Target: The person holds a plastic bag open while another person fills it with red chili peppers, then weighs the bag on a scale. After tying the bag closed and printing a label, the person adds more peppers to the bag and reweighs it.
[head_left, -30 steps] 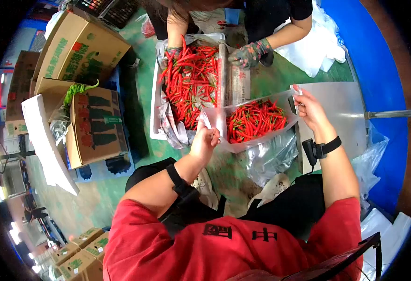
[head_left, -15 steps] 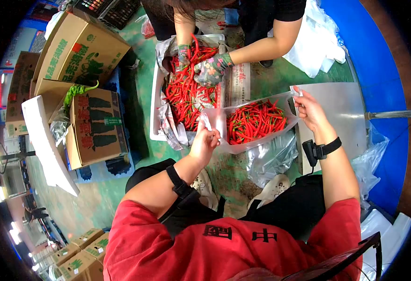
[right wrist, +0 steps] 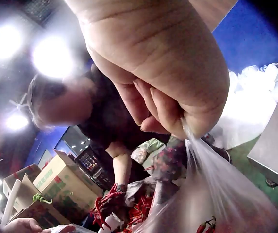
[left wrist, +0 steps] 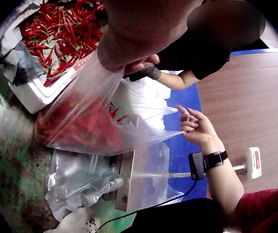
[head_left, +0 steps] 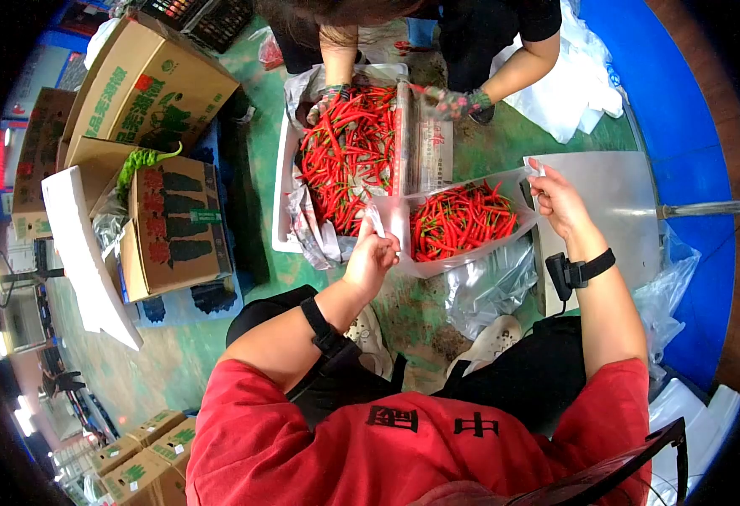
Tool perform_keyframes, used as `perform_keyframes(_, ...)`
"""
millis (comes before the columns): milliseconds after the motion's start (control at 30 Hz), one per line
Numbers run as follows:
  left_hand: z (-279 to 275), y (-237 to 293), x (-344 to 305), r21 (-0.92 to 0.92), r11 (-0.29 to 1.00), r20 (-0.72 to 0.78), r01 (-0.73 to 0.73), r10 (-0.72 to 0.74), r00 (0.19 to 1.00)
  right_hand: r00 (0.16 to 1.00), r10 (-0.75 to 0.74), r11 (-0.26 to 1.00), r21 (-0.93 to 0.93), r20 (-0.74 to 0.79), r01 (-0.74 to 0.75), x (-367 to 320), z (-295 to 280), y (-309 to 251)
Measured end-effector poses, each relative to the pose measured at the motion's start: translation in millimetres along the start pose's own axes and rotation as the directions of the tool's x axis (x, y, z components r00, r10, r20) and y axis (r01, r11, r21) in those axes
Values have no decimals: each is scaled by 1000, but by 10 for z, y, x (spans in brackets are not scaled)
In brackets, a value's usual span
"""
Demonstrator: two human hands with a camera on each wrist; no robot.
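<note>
A clear plastic bag (left wrist: 124, 138) holds a heap of red chili peppers (head_left: 463, 221) with green stems, its mouth stretched wide between my two hands. My left hand (head_left: 372, 257) pinches the left side of the rim between thumb and fingers. On the opposite side, my right hand (head_left: 558, 201) grips a gathered corner, and the film pulls taut from it in the right wrist view. Left of the bag stands a white foam box (head_left: 282, 211) lined with newspaper and full of loose red chilies. Another person's gloved hand (head_left: 328, 103) reaches into that box.
The person's other gloved hand (head_left: 458, 103) is blurred beside the box. A metal platform scale (head_left: 602, 219) stands right of the bag. Loose clear plastic (head_left: 492, 287) lies near my shoes. Cardboard boxes (head_left: 176, 228) and a white foam lid (head_left: 88, 253) stand at left.
My hands keep the bag stretched in nearly the same place. The other person's glove swung over the foam box, then back out to its right side.
</note>
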State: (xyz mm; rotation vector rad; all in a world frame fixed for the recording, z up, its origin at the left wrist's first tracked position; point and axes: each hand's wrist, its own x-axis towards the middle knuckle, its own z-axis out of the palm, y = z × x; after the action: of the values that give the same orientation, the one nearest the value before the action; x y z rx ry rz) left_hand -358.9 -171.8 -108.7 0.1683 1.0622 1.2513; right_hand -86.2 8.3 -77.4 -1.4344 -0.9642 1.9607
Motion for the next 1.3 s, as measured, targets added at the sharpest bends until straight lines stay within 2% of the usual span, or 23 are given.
perform_keyframes(633, 95, 19, -67, 34, 999, -55, 7, -5, 998, 1000, 9, 999, -31, 12, -9, -50, 7, -12)
perform_keyframes(1300, 23, -10, -42, 22, 1000, -38, 12, -12, 999, 1000, 6, 997, -72, 24, -5, -44, -16, 27)
